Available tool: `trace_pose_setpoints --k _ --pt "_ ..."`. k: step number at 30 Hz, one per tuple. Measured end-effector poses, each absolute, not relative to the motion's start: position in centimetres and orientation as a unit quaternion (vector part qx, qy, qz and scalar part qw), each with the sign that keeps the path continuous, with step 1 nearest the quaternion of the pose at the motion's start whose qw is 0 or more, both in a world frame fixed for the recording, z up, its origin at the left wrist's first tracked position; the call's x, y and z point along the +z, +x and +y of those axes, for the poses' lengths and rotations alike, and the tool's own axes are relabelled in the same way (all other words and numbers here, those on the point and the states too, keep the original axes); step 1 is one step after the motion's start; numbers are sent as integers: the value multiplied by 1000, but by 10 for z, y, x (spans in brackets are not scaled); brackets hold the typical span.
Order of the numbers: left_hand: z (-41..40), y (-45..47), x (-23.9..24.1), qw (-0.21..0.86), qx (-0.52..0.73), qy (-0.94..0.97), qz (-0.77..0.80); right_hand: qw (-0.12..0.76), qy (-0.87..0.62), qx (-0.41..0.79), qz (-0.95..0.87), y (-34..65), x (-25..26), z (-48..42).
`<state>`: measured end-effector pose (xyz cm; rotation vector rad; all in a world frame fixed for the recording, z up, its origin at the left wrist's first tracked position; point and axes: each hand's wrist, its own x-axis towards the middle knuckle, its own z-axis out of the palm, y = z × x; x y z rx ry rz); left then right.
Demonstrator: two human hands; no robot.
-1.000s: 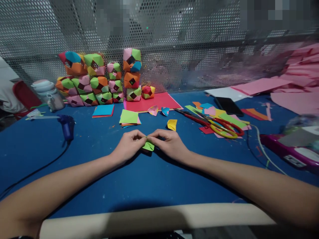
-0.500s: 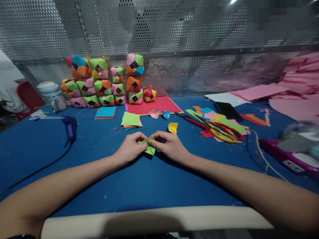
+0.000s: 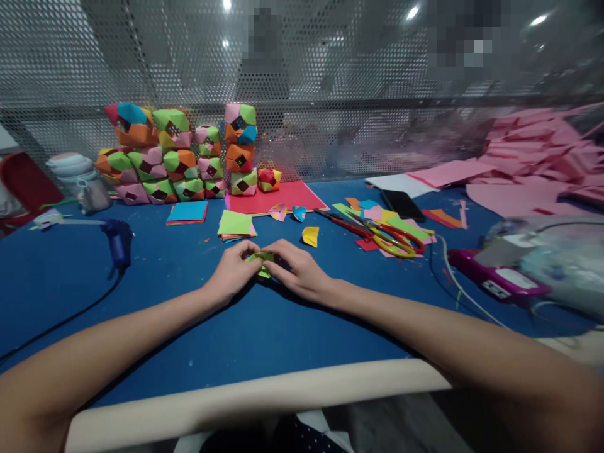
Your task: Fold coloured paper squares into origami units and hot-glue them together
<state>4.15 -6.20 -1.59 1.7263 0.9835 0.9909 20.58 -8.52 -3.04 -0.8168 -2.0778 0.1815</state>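
Note:
My left hand (image 3: 233, 270) and my right hand (image 3: 295, 272) meet at the middle of the blue table (image 3: 264, 333), both pinched on a small folded green paper piece (image 3: 262, 259) that lies between the fingertips, mostly covered by them. Just beyond the hands lie a stack of square papers with a green sheet on top (image 3: 234, 223) and a folded yellow piece (image 3: 310, 236).
Stacked multicoloured paper cubes (image 3: 177, 154) stand at the back by a perforated metal screen. A red sheet (image 3: 274, 196), scissors (image 3: 377, 234), paper scraps, a black phone (image 3: 401, 204), pink paper piles (image 3: 528, 151), a blue glue gun (image 3: 117, 239) with cord and a pink device (image 3: 495, 280) surround the hands.
Both hands kept working the green piece, pressing it lower onto the table. The view has shifted a little to the right.

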Motion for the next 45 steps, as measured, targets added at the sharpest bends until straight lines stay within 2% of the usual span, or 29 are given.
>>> trace_pose_setpoints --k 6,8,10,13,19,24,33,39,43,45 --pt "-60 43 -17 544 421 619 380 341 -315 -167 -869 223 -19 -69" --pt "-59 44 -19 565 423 597 383 334 -366 -187 -848 239 -10 -58" --pt "-57 45 -20 569 423 589 387 303 -450 -161 -824 257 -1 -46" --pt "-57 45 -21 566 420 594 388 261 -565 -25 -782 283 7 -33" --pt "-59 45 -20 567 419 593 389 246 -588 56 -768 307 -5 -22" --pt "-59 46 -18 586 422 576 382 282 -587 66 -756 300 -13 -24" --pt "-54 47 -21 647 432 522 349 385 -534 185 -729 257 6 -49" --pt "-54 45 -24 576 466 548 389 401 -525 93 -745 249 -4 -52" --pt "-59 42 -19 535 410 626 392 381 -484 16 -788 243 -9 -57" --pt "-62 42 -17 475 388 682 398 373 -467 5 -802 238 -11 -61"
